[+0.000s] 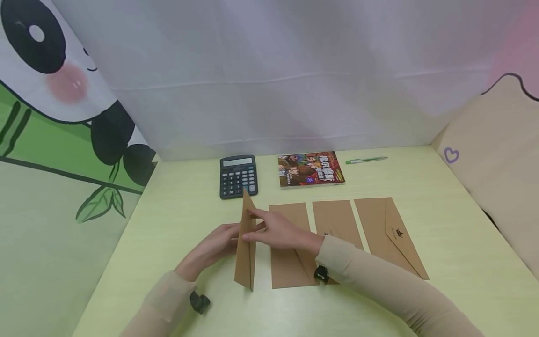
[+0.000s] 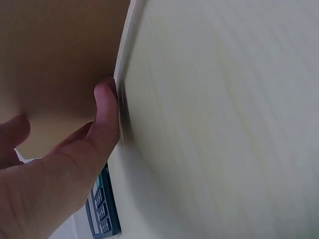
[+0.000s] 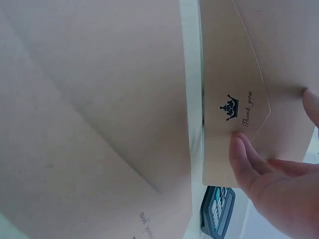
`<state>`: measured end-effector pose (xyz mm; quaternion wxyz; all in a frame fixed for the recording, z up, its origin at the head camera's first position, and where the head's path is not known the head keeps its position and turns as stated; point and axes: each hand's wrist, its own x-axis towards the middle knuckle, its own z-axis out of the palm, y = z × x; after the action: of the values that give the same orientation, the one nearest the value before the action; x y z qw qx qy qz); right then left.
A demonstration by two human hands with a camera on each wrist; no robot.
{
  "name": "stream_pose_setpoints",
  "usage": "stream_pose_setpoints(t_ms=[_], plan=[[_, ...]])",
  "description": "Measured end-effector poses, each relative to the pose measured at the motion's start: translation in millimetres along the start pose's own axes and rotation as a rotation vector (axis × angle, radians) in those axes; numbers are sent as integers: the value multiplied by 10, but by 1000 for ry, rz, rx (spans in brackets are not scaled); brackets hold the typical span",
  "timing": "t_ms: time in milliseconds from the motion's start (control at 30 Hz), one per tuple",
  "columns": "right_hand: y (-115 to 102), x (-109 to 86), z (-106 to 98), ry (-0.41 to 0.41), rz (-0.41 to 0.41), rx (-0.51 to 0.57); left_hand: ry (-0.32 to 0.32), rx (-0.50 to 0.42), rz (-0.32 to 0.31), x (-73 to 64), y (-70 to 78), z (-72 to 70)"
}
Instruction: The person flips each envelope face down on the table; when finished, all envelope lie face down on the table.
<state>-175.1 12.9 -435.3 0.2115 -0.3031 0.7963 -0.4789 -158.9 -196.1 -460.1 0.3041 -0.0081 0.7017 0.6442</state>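
Observation:
A brown envelope [image 1: 244, 252] stands on its long edge, held between the two hands. My left hand [image 1: 216, 245] holds its left face; in the left wrist view the thumb and fingers [image 2: 105, 107] touch the plain brown side near the bottom edge. On the other face, my right hand [image 1: 278, 230] holds the flap side, fingertips by a printed crown and "Thank you" [image 3: 247, 109]. To the right lie three more brown envelopes: a near one [image 1: 286, 267], a middle one [image 1: 334, 215] and a far-right one [image 1: 376, 229]. My right forearm partly covers the middle one.
Behind the standing envelope is a black calculator [image 1: 237, 175]. A colourful book [image 1: 311, 169] and a green pen [image 1: 366, 160] lie along the back of the pale table [image 1: 177, 187]. A white curtain [image 1: 294, 93] hangs behind, with printed panels at both sides.

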Motion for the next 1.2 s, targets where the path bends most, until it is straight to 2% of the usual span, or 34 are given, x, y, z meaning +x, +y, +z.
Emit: stream_pose_setpoints(t_ms=[200, 467, 700, 900, 1200], plan=[[-9, 2, -19, 7, -4, 90, 29, 25, -14, -14, 28, 25], [-5, 4, -56, 3, -69, 226, 84, 49, -18, -15, 40, 49], [-42, -9, -97, 80, -37, 316, 194, 119, -23, -20, 29, 40], [-27, -7, -130, 102, -16, 378, 240, 172, -7, -14, 23, 40], [-12, -19, -137, 204, 34, 412, 321, 272, -19, -47, 22, 6]])
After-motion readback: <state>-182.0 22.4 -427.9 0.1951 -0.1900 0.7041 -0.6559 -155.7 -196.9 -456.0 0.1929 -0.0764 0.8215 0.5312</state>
